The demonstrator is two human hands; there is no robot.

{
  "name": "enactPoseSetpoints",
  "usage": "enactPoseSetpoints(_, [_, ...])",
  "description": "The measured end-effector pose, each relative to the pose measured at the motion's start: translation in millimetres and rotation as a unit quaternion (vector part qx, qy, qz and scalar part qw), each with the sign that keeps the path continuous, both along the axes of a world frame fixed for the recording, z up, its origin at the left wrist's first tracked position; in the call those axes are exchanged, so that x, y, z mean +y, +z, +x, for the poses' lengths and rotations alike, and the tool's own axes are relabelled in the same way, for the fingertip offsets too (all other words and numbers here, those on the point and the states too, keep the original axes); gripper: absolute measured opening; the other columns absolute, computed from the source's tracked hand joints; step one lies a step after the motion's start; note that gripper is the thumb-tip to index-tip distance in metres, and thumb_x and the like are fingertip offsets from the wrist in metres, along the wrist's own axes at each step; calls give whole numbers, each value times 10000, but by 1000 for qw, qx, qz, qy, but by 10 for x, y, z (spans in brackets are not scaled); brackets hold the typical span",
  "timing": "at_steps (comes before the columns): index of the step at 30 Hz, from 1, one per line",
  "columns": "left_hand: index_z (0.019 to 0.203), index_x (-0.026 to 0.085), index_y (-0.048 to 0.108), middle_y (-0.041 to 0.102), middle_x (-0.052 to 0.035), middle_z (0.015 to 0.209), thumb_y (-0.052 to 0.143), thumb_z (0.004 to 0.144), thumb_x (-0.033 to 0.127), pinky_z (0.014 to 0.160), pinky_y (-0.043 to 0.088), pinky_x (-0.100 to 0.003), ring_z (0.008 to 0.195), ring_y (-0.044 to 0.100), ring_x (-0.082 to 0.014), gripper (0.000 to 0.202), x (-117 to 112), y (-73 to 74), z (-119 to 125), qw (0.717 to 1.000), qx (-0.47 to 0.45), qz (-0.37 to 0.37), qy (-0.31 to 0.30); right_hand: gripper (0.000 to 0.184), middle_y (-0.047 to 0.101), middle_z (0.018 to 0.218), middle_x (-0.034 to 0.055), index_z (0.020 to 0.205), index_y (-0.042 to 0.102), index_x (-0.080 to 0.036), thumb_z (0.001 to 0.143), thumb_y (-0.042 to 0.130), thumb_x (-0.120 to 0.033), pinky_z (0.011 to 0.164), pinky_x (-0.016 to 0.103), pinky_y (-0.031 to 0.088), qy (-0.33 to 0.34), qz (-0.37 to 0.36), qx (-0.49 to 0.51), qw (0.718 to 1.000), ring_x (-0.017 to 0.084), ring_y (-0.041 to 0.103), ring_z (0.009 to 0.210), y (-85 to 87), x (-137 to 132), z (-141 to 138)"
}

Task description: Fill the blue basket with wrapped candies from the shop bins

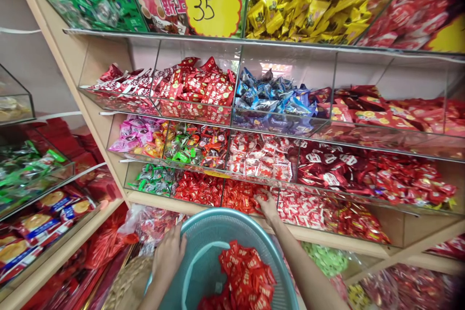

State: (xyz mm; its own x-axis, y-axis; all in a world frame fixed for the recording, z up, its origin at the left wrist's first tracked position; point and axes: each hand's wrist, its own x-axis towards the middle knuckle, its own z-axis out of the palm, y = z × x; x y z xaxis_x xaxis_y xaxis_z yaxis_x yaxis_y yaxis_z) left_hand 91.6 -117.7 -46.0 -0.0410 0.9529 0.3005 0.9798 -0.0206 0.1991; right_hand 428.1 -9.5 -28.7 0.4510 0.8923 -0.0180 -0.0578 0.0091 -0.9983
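Observation:
A teal plastic basket [198, 232] is right below me, with a heap of red-wrapped candies [247, 271] lying toward its right side. My left hand [169, 252] holds the basket's left rim, its fingers bent over the edge. Past the basket's far rim, my right hand [268, 207] reaches into a bottom-shelf bin of red-wrapped candies [240, 196]. Its fingers are partly spread and touch the candies at the bin's right side. Nothing shows lifted in that hand.
Clear dividers split the shelves into bins. Blue-wrapped sweets [272, 97] and yellow-wrapped sweets [308, 5] fill upper bins, under a yellow price card [213, 7] marked 35. A clear plastic bag [145, 223] lies left of the basket. A side shelf holds biscuit packs [36, 227].

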Motion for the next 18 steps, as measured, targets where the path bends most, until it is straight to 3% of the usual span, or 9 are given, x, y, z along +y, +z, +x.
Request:
enactPoseSetpoints(3, [1182,151,502,622,-114,1098,296,881,317,819,451,-320,979,585,-202,401,0,-7,-2,1000,-3,4,-3,435,627,889,-4,928,537,-232,549,716,-346,520,221,503,-7,-5,102,995,139,601,729,94,12,-65])
enactPoseSetpoints(9, [1186,135,495,626,-119,1089,287,883,328,812,453,-326,986,582,-213,415,-15,42,11,1000,2,-4,-3,186,605,794,-56,750,513,-227,636,660,-218,578,144,511,-3,31,264,964,73,573,743,328,76,-86])
enactPoseSetpoints(18, [1182,152,504,632,-109,1067,295,880,328,794,454,-317,956,592,-210,407,-25,76,16,1000,12,-7,3,118,585,689,-52,673,529,-197,685,617,-119,600,151,532,51,6,365,930,56,554,652,478,11,-142])
